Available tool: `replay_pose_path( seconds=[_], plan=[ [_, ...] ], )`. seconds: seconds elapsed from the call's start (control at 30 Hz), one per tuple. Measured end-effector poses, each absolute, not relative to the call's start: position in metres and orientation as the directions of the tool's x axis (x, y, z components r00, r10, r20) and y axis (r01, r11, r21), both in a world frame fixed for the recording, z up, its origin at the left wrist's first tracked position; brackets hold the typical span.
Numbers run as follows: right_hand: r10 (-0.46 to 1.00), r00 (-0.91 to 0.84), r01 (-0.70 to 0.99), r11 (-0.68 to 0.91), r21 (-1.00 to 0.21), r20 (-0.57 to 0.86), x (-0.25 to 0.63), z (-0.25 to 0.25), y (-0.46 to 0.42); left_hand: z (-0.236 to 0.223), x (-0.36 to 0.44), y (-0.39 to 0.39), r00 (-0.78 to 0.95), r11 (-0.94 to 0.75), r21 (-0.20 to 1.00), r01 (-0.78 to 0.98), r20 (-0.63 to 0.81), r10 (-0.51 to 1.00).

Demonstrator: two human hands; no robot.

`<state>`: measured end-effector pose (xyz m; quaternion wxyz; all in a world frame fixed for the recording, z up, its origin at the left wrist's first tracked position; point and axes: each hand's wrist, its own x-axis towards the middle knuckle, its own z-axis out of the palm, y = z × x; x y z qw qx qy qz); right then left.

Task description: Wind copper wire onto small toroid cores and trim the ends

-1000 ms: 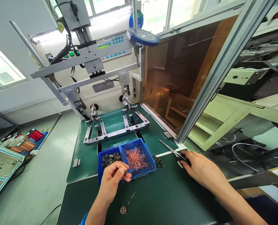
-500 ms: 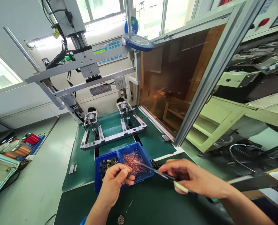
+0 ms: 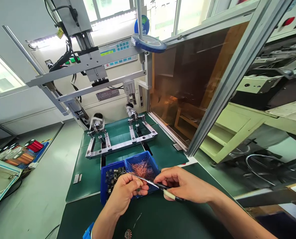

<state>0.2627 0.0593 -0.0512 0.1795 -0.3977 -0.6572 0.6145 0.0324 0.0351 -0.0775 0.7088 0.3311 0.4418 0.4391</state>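
My left hand [image 3: 126, 194] is closed in a pinch on a small dark part, too small to name, held above the near edge of the blue bin [image 3: 103, 198]. My right hand [image 3: 185, 184] grips a pair of scissors [image 3: 148, 181] by the handles; the blades point left and reach the left hand's fingertips. The bin's right compartment holds copper wire clippings [image 3: 142, 168], its left compartment several small dark coil parts [image 3: 112, 176]. A small round wound part [image 3: 128, 233] lies on the green mat near my left wrist.
A winding machine with a metal fixture frame [image 3: 120, 142] stands behind the bin. An open panel door with an aluminium frame [image 3: 222, 86] leans at the right. Spools of red and copper wire [image 3: 25, 152] sit at the far left.
My right hand picked the scissors up from the mat at the right and carried them left, until the blades met my left hand's fingertips. The left hand stayed over the bin.
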Motion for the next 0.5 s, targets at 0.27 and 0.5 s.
replay_pose_path(
  seconds=[0.27, 0.5],
  plan=[
    [0.741, -0.612, 0.261, -0.14, -0.955, -0.275, 0.2632, -0.0553, 0.0567, -0.0688, 0.0384, 0.0377, 0.246, 0.44, 0.855, -0.276, -0.38, 0.892],
    [0.745, -0.619, 0.248, -0.116, -0.962, -0.25, 0.265, -0.0531, 0.0524, -0.0716, 0.0377, 0.037, 0.248, 0.451, 0.853, -0.261, -0.392, 0.886]
  ],
)
